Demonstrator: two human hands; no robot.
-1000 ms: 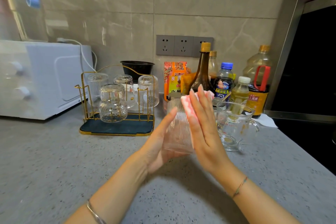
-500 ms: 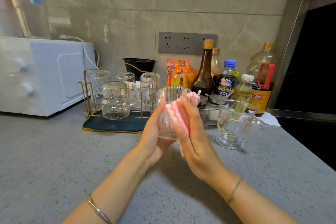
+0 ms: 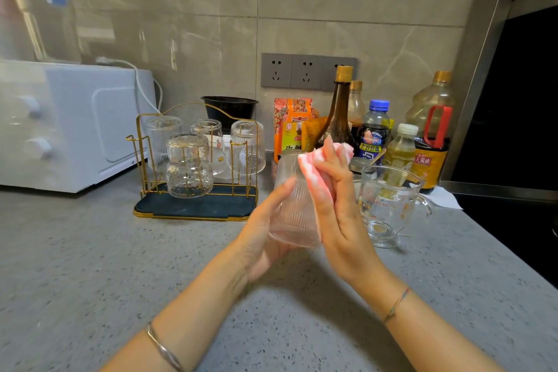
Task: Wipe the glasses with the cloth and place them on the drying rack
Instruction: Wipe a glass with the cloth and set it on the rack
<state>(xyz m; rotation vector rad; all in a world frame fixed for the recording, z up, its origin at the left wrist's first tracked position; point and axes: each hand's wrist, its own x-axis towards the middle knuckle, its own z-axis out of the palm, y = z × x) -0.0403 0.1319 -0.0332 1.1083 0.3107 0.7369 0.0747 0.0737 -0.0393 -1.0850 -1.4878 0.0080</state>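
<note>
Slippage threatens: left hand (image 3: 262,238) cups the ribbed clear glass tumbler (image 3: 291,211) above the grey speckled countertop (image 3: 120,266), right hand (image 3: 338,211) presses the pink-striped cloth (image 3: 314,172) on it with nearly straight fingers (image 3: 332,160); a hard rub could push it into the clear measuring jug (image 3: 389,205) alongside.

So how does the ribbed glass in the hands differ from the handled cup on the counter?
The ribbed glass is held tilted in the left hand; the handled cup stands upright on the counter. The ribbed glass has vertical ridges, the handled cup a smooth wall with printed marks. The right hand presses the cloth on the ribbed glass; nothing touches the handled cup. Both are clear glass.
</note>
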